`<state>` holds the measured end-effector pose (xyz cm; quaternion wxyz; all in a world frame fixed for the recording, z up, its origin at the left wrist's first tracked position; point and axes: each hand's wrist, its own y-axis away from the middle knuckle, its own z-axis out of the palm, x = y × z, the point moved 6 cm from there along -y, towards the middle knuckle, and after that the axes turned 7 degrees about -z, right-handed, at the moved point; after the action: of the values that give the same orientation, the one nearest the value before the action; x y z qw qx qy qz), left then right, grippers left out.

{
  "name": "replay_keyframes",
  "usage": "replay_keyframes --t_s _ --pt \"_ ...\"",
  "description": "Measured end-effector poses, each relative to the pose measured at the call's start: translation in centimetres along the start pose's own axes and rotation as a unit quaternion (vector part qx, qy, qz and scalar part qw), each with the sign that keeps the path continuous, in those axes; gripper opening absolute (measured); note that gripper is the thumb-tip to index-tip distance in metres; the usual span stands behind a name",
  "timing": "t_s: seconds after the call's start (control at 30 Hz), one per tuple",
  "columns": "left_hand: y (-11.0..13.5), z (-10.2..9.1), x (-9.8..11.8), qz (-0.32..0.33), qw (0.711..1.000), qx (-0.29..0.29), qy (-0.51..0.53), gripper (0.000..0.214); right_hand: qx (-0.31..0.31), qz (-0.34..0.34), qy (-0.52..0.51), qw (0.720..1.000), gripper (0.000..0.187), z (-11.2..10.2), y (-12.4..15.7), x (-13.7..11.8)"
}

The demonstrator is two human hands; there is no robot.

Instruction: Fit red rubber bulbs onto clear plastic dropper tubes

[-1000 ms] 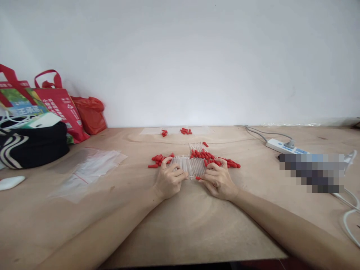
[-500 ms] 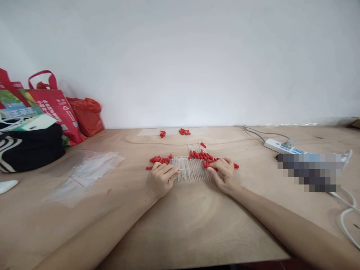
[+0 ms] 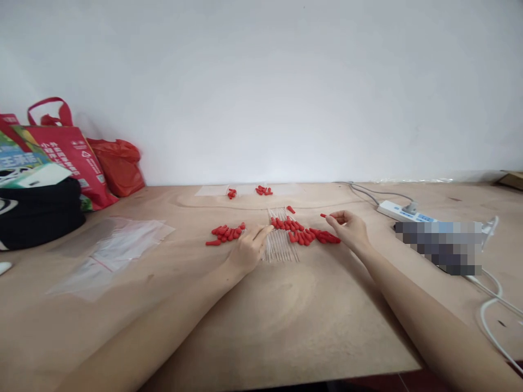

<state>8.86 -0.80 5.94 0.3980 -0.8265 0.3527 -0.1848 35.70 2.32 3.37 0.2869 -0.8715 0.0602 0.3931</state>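
Observation:
Thin clear tubes [image 3: 281, 247] lie side by side on the wooden table, and more of them stretch behind under red rubber bulbs [image 3: 292, 224]. My left hand [image 3: 247, 250] rests over the left end of this row, fingers bent together; whatever they may hold is hidden. A second cluster of red bulbs [image 3: 224, 233] sits just left of that hand. Raised at the right, my right hand [image 3: 350, 228] pinches one small red rubber bulb [image 3: 323, 215] between thumb and fingers. Below it lies a pile of red bulbs [image 3: 327, 237].
Flat clear zip bags [image 3: 122, 250] lie on the left. Small bags with red bulbs [image 3: 263, 190] are near the wall. Shopping bags [image 3: 69, 158] and a black pouch [image 3: 44, 212] stand far left. At right are a power strip [image 3: 402, 212] and white cables [image 3: 488, 305].
My right hand has moved right and up, away from the tubes, and now has a red bulb. My left hand has shifted slightly right over the tubes; the tube seen in it before no longer shows.

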Motion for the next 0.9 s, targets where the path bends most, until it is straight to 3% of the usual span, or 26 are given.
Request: replay_keyframes --t_s 0.2,0.37,0.53,0.73,0.9 --pt "0.0 1.7 1.4 0.013 0.998 -0.057 0.014 0.03 -0.063 -0.017 0.08 0.995 0.031 -0.2 -0.3 0.0" --pt "0.4 2.1 1.2 -0.029 0.989 -0.12 0.085 0.023 -0.087 0.035 0.115 0.989 0.031 0.1 -0.3 1.3" --pt "0.4 1.8 1.1 -0.054 0.981 -0.144 0.117 0.028 -0.146 0.075 0.157 0.974 0.04 1.0 -0.4 2.7" --pt "0.6 1.6 0.9 -0.053 0.981 -0.16 0.1 0.036 -0.131 0.068 0.169 0.975 0.045 0.9 -0.8 3.7" --pt "1.1 1.1 0.6 -0.038 0.979 -0.181 0.083 0.044 -0.1 0.042 0.21 0.972 0.033 1.3 -2.2 1.6"
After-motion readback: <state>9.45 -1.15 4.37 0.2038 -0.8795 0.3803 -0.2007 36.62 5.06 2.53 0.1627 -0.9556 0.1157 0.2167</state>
